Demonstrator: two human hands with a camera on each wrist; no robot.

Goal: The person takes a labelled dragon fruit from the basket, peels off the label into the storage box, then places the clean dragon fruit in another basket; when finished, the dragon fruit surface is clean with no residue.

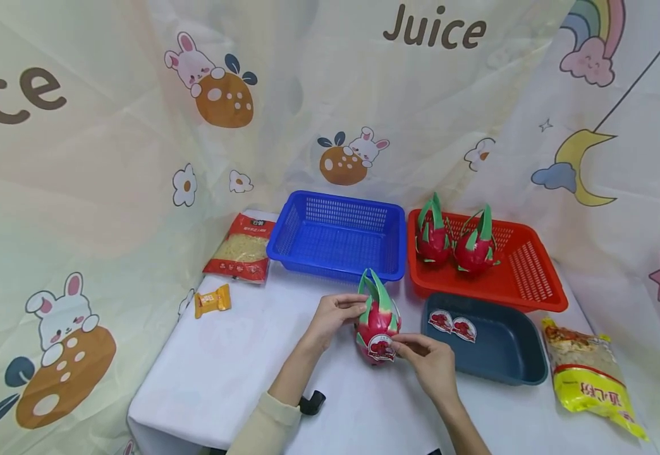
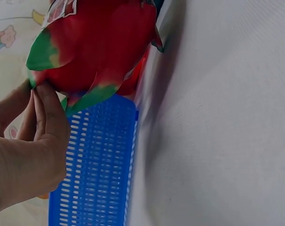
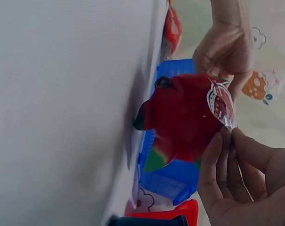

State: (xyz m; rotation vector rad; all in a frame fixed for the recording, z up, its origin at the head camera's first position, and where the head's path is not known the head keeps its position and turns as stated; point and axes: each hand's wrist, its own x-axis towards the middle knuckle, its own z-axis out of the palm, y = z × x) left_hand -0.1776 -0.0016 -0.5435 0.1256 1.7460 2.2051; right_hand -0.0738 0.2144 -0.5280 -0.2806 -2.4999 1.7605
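Observation:
A red dragon fruit (image 1: 374, 321) with green leaf tips stands tilted at the middle of the white table. My left hand (image 1: 330, 319) pinches one of its green scales between thumb and fingers, plain in the left wrist view. On the fruit's front lies a round white-edged sticker (image 1: 381, 347) with a red picture. The thumb and fingertips of my right hand (image 1: 431, 363) pinch the edge of this sticker (image 3: 220, 101). Two similar stickers (image 1: 452, 325) lie at the left side of a dark blue-grey tray (image 1: 501, 360), right of the fruit.
Behind the fruit stands a blue basket (image 1: 336, 249). A red basket (image 1: 514, 287) beside it holds two more dragon fruits (image 1: 474, 249). At the left lie a red-edged bag (image 1: 243, 248) and an orange packet (image 1: 213, 301); a yellow bag (image 1: 588, 373) lies far right.

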